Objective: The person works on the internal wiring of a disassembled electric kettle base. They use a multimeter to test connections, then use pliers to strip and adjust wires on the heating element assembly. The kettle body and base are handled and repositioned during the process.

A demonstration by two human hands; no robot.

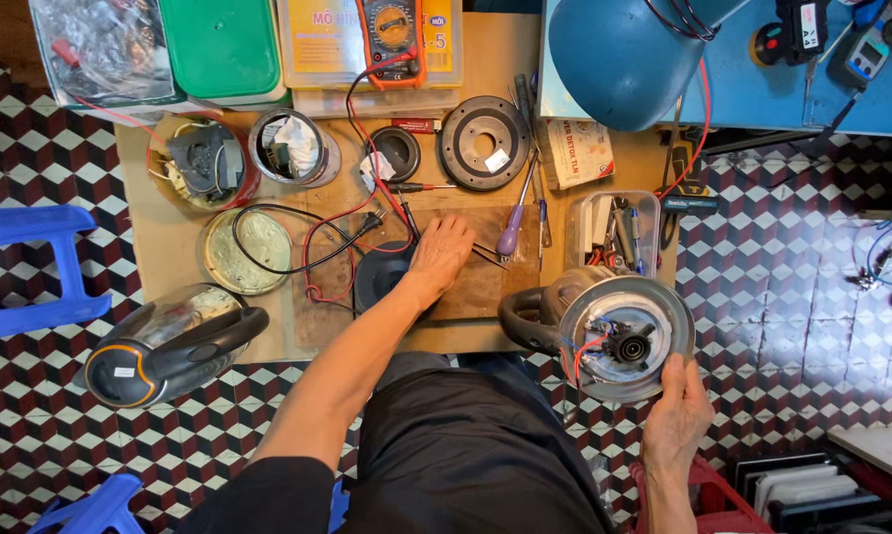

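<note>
Seen from above: a low wooden table crowded with repair parts, set on a red, black and white chequered floor, under a blue metal lamp shade.

Held off the table's near right corner, above the lap: a steel electric kettle with a black handle, tipped on its side, its opened underside with connector and red and blue wires turned up to the camera. Right hand cupped under the lower rim, fingers closed round the kettle's edge. Left hand laid flat on a dark brown wooden board at mid-table, fingers stretched out and close together, gripping nothing that shows.

Judged from the hold: best to keep the rim well seated in the palm, the open base level and turned to the light, and the thumb clear of the loose wires.

Lying on its side at the left edge: a second, glass-bodied kettle with black and orange trim.

Containers, by size: a green-lidded plastic box, contents hidden; a red-rimmed round tub holding a black part and wiring; a shiny metal tin with crumpled white material inside; a clear plastic tray packed with small hand tools.

Smaller still: an orange multimeter with red and black leads, and a purple-handled screwdriver just beside the left fingers.
</note>
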